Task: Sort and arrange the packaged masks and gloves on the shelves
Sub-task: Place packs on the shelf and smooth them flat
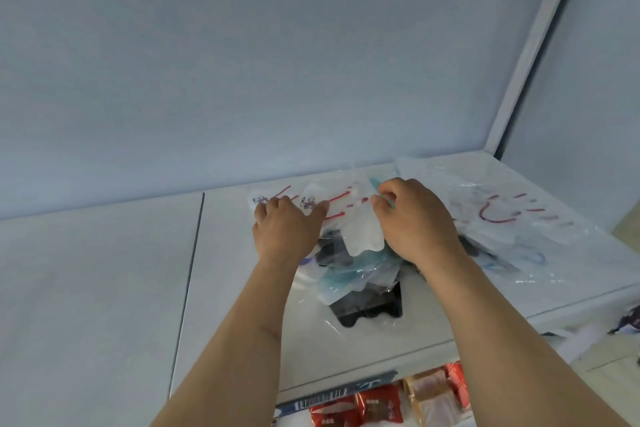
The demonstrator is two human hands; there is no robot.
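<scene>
On the top shelf (415, 333), the left hand (284, 229) presses flat on the white packets printed in red (332, 204), fingers fairly straight. The right hand (412, 215) seems to pinch a clear packet (363, 232) atop the mixed pile; the grip is partly hidden. Best lift one packet at a time, holding the others down, towards the sorted stack (502, 215) at right.
</scene>
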